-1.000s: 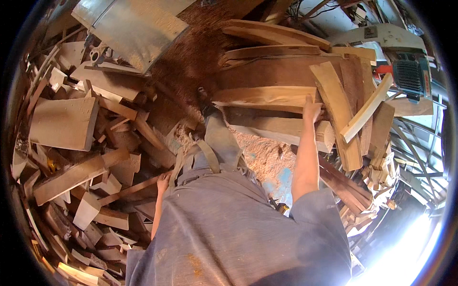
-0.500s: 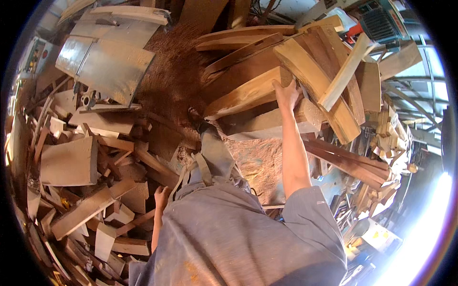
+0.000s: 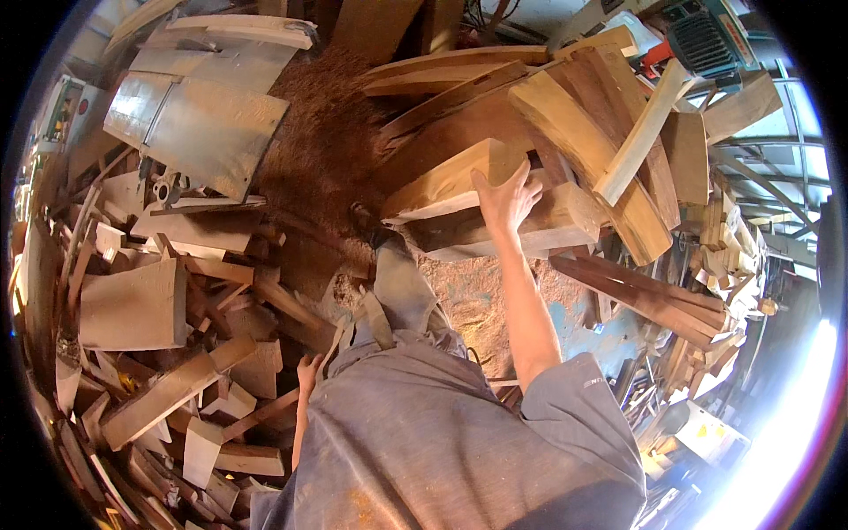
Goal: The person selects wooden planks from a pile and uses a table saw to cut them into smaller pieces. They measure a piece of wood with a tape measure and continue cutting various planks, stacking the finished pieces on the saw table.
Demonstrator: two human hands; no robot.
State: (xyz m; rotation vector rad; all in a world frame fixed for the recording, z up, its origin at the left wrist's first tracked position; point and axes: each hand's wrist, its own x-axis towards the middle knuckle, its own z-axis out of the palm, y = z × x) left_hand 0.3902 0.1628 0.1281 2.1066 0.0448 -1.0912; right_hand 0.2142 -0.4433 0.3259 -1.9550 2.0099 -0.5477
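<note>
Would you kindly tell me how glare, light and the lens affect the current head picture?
Head view: white glare washes out the lower right; the metal plate carries a sheen. Head view again: black fisheye corners frame everything; the right hand is brightly lit, the left hand dimmer.

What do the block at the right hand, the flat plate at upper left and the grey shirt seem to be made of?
Block: wood, likely sawn and unvarnished, from its streaked brown faces without gloss.
Flat plate: probably bare metal, being grey with a bright reflection.
Shirt: matte cloth, from its soft folds; fibre unclear.
</note>
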